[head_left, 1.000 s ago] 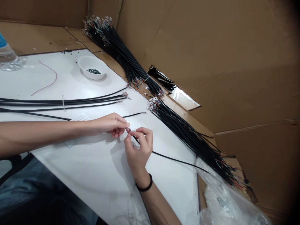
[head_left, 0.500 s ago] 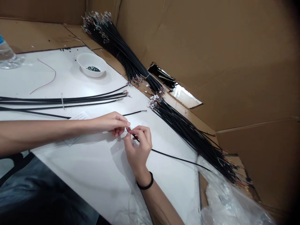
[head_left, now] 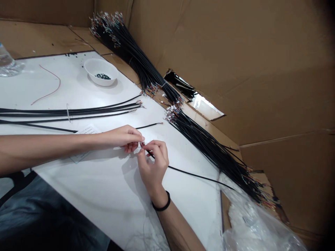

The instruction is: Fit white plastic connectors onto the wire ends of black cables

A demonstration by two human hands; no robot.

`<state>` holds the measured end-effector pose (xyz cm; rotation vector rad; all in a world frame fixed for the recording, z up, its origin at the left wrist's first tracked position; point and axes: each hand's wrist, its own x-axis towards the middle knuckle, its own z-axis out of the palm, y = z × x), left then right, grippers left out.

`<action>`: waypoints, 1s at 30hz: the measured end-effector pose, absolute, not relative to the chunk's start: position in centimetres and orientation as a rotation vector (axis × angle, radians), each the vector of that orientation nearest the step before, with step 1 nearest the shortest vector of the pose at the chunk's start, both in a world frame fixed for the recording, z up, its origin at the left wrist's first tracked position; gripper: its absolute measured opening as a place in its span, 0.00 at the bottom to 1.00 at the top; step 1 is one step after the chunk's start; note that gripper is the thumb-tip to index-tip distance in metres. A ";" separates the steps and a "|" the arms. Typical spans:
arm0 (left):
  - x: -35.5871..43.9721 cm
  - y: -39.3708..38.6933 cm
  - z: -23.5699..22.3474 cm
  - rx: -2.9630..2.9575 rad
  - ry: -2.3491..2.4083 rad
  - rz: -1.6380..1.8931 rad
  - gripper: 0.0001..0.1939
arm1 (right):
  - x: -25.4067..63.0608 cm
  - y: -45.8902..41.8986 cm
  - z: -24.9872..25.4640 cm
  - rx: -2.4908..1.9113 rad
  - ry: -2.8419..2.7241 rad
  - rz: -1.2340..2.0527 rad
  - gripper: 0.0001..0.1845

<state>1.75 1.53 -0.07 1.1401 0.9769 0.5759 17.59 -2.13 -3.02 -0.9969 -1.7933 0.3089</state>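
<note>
A thin black cable (head_left: 193, 171) runs from my fingers across the white table toward the lower right. Its end, with fine reddish wires fanned out, sits between both hands. My left hand (head_left: 131, 137) pinches the wire ends between thumb and forefinger. Close beside it, my right hand (head_left: 155, 158) is closed with thumb and fingertips at the cable's end; a black band circles that wrist. Whether a small connector is among the wires is too small to tell. Another black cable (head_left: 150, 125) with a stripped tip lies just behind my left hand.
Several black cables (head_left: 52, 113) lie at left, and a white bowl (head_left: 101, 71) holds small dark pieces. Large cable bundles (head_left: 146, 64) line the cardboard wall (head_left: 235, 69). A plastic bottle (head_left: 7, 62), a pink wire (head_left: 56, 87), a printed label (head_left: 87, 130) and a plastic bag (head_left: 251, 223) are around.
The whole view has shifted very slightly to the left. Both hands keep their pinch on the cable end, with barely any finger movement.
</note>
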 end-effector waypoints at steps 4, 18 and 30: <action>1.8 1.6 -0.2 1.153 0.973 0.577 0.14 | 17.6 -2.1 -3.0 -1.001 -1.792 0.321 0.08; 1.6 1.7 -0.8 1.298 0.885 0.534 0.12 | 17.4 -2.2 -2.8 -1.021 -1.815 0.427 0.08; 1.6 1.7 -1.0 1.317 0.882 0.524 0.13 | 17.4 -2.2 -2.9 -1.026 -1.811 0.431 0.07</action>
